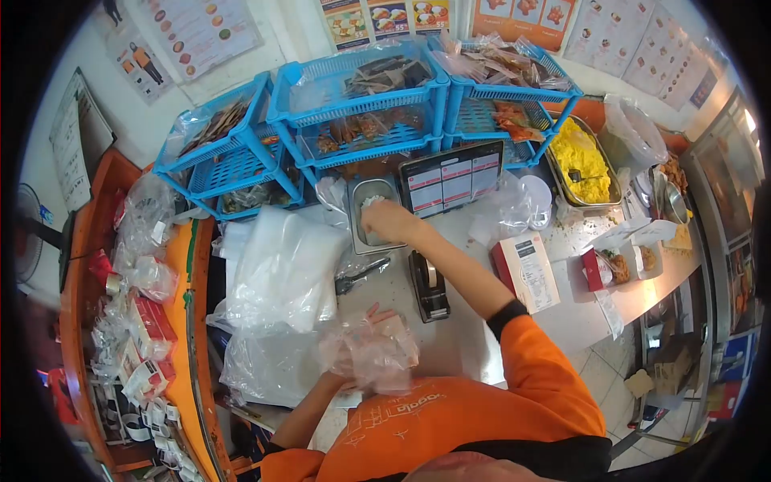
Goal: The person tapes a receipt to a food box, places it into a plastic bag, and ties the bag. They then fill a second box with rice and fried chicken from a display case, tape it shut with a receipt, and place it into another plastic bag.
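My right hand [387,222] reaches into a small steel container [363,241] with white contents [373,199] at its back; its fingers are bent down and what they hold is hidden. Near my body, my left hand [351,361] is at a clear plastic bag [385,349], partly covered by it and blurred. A black tape dispenser [430,293] stands between my right forearm and the bag. Black tongs [361,275] lie on the counter below the steel container. A tablet [451,178] stands just right of the container.
Blue tiered baskets [361,104] hold packets along the back. A stack of clear bags [281,269] lies at the left. To the right are a tray of yellow food [580,165], a red and white box [530,271] and open food boxes [614,267].
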Demonstrator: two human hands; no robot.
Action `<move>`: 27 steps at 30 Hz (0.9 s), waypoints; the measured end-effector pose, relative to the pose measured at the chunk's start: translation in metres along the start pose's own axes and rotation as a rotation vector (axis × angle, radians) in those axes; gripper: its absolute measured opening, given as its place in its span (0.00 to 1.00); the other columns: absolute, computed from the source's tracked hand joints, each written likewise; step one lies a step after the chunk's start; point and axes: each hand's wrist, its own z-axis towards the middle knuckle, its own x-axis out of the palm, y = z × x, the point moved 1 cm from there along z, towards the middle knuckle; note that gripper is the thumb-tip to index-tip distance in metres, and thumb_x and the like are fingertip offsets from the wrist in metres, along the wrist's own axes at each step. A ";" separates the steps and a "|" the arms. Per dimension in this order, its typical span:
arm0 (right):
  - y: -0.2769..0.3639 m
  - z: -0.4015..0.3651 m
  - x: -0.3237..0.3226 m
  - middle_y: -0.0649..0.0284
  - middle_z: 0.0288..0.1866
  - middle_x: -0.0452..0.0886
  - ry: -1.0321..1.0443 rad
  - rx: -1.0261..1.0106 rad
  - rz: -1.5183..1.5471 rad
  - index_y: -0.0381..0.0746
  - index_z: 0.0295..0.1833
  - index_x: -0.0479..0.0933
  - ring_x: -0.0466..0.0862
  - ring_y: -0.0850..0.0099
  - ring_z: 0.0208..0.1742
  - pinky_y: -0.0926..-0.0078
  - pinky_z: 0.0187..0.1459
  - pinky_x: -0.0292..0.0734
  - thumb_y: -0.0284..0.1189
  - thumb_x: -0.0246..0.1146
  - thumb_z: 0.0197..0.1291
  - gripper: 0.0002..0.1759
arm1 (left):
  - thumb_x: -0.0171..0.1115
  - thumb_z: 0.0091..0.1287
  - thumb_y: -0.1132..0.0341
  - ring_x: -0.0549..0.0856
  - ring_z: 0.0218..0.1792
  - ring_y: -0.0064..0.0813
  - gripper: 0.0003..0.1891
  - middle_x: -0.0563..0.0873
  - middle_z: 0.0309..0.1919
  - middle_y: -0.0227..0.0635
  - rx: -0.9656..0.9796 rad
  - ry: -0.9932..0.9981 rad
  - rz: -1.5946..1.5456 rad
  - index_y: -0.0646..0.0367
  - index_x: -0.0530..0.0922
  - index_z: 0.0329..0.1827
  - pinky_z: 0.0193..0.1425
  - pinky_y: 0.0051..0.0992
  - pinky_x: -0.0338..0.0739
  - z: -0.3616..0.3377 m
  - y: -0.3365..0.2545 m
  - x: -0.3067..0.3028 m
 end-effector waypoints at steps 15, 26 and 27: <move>-0.019 -0.094 -0.033 0.61 0.36 0.81 -0.796 0.368 0.471 0.39 0.39 0.77 0.77 0.61 0.45 0.63 0.45 0.67 0.25 0.61 0.56 0.05 | 0.57 0.70 0.54 0.72 0.65 0.33 0.35 0.72 0.65 0.36 0.049 0.065 1.583 0.59 0.55 0.75 0.70 0.32 0.65 -0.023 -0.017 0.003; -0.039 -0.133 -0.006 0.67 0.34 0.83 -0.624 0.461 -0.085 0.44 0.44 0.80 0.75 0.66 0.49 0.60 0.51 0.59 0.25 0.62 0.50 0.13 | 0.68 0.55 0.64 0.72 0.61 0.39 0.24 0.79 0.53 0.39 0.199 -0.101 1.292 0.58 0.73 0.55 0.67 0.34 0.63 -0.019 -0.018 0.011; -0.033 -0.138 -0.008 0.67 0.34 0.83 -0.625 0.462 -0.084 0.44 0.44 0.80 0.75 0.66 0.49 0.60 0.51 0.59 0.25 0.62 0.50 0.13 | 0.68 0.55 0.64 0.72 0.61 0.39 0.24 0.79 0.53 0.39 0.199 -0.100 1.294 0.58 0.73 0.55 0.67 0.34 0.63 -0.024 -0.023 0.017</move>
